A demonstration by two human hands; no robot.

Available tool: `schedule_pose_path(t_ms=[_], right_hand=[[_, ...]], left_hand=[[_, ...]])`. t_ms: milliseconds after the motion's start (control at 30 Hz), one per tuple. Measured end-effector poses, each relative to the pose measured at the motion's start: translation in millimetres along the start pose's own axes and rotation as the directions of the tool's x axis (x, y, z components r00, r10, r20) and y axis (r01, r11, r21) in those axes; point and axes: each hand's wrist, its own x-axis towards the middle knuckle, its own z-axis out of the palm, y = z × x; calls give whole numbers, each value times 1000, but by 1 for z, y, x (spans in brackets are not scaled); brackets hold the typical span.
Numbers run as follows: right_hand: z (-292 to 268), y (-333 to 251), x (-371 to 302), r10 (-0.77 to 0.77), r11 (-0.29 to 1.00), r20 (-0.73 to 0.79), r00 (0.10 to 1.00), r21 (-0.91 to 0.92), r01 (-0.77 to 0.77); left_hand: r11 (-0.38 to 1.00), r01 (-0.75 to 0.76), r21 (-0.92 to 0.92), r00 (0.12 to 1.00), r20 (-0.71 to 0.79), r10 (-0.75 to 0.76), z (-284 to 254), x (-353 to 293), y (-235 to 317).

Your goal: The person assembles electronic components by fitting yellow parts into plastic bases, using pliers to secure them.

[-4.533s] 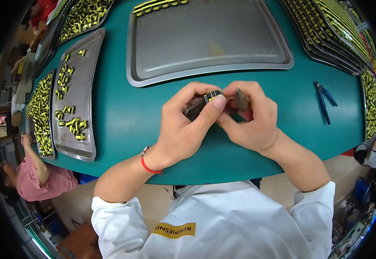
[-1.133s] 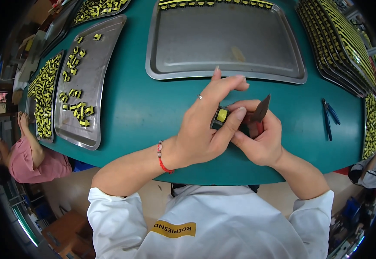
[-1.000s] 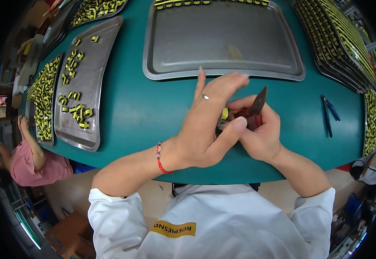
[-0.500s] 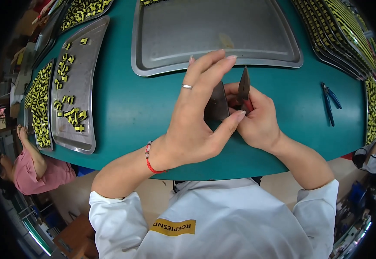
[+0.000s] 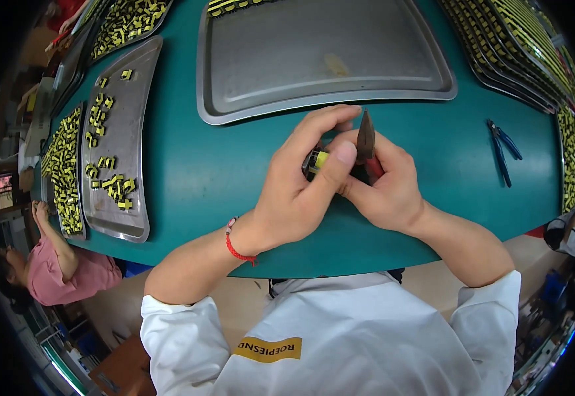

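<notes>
My left hand is closed round a small yellow-and-black block-shaped electrical part, its thumb laid over the front. Most of the part is hidden by the fingers. Close against it, my right hand is wrapped round red-handled pointed-nose pliers, whose jaws point up and away from me, close together. The two hands touch or nearly touch over the green table, just short of the large metal tray.
Yellow-and-black parts stand in rows at the large tray's far edge. Left, a narrower metal tray holds loose parts beside a heaped tray. Blue-handled cutters lie right, below stacked full trays. A person in pink sits left.
My left fingers have curled in, and the yellow-and-black part now shows under the thumb. The flat dark piece seen between my hands before is out of sight. The pliers shifted slightly left.
</notes>
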Motion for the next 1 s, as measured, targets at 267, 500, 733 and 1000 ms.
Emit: schedule_pose_path(t_ms=[267, 500, 733, 1000], right_hand=[[-12, 1, 1, -269, 942, -60, 961, -224, 249], [-22, 7, 14, -665, 674, 72, 743, -372, 639], [-15, 3, 4, -439, 894, -208, 874, -201, 401], [-41, -32, 58, -232, 971, -352, 907, -30, 237]], left_hand=[[998, -42, -49, 950, -312, 25, -25, 22, 1], [996, 72, -43, 996, -54, -74, -8, 4, 1], [991, 130, -34, 991, -20, -131, -3, 3, -6], [995, 90, 30, 996, -16, -90, -4, 2, -7]])
